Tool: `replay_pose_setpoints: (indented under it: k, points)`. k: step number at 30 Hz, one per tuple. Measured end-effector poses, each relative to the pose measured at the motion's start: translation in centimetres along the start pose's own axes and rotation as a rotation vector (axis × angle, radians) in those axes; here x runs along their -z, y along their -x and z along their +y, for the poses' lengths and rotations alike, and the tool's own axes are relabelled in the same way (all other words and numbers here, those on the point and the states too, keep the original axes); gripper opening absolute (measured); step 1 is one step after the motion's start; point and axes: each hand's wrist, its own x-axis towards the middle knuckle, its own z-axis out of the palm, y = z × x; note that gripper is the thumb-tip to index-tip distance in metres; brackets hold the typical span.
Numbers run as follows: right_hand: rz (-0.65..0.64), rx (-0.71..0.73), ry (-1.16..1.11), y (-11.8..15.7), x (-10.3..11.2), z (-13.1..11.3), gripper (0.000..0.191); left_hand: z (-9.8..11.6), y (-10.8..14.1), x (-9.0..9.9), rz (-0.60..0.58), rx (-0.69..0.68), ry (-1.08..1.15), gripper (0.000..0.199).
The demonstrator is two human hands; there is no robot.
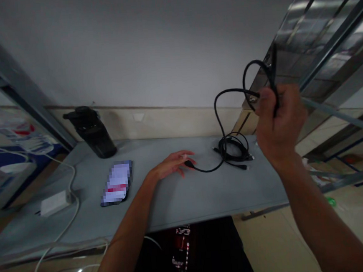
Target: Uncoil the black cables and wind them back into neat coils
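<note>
A black cable (220,120) runs in a loose curve between my two hands. My right hand (278,111) is raised above the right side of the grey desk, its fingers wrapped round a looped part of the cable. Low over the middle of the desk, my left hand (174,162) has its fingers partly spread, with the cable's black connector end (189,164) at the fingertips and thumb. Beneath the raised part of the cable, a coiled black cable (236,149) with several plug ends lies on the desk.
On the left of the desk (224,195) are a dark bottle (92,132), a phone with a lit screen (117,183) and a white charger (55,203) with a white cord. Metal frame posts rise on both sides. A plastic bottle (20,130) is at far left.
</note>
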Motion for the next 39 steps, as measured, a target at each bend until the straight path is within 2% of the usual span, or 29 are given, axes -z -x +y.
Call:
replay_pose_setpoints:
  k: [2,5,10,14,18,20,23,26,29,35,39]
  points:
    - [0.003,-0.008,-0.041,-0.1,-1.0,-0.6,0.043,0.4,0.3,-0.1,-0.049,0.017,0.034,0.070]
    - [-0.054,-0.019,-0.069,0.6,-2.0,-0.8,0.042,0.7,0.6,0.2,-0.010,0.032,0.043,0.058]
    - [-0.197,-0.052,-0.036,4.6,-4.1,0.4,0.047,1.0,0.7,0.8,0.069,-0.075,0.078,0.044]
    - [-0.443,-0.077,-0.069,9.3,-5.9,1.4,0.044,0.8,0.3,0.8,0.129,-0.143,0.053,0.035]
    - [-0.747,-0.042,-0.184,13.9,-7.0,1.6,0.040,0.2,-0.3,1.2,0.215,-0.127,0.032,0.034]
    - [-0.848,0.004,-0.244,15.9,-7.3,1.5,0.039,-0.2,-0.5,1.7,0.254,-0.131,0.048,0.036]
    - [-0.935,0.072,-0.312,18.3,-7.4,1.4,0.037,-0.7,-0.9,2.7,0.364,-0.180,0.096,0.038]
    - [-0.973,0.120,-0.326,20.1,-7.4,1.8,0.034,-1.1,-1.2,3.5,0.524,-0.235,0.144,0.041]
    - [-0.968,0.110,-0.271,21.5,-7.6,2.5,0.034,-1.3,-1.5,4.1,0.664,-0.257,0.216,0.044]
    - [-0.935,0.004,-0.337,23.3,-7.6,4.0,0.039,-1.7,-1.7,4.2,0.755,-0.201,0.433,0.026]
    - [-0.880,-0.056,-0.345,23.5,-6.8,5.6,0.031,-1.8,-2.0,4.7,0.853,-0.208,0.487,0.012]
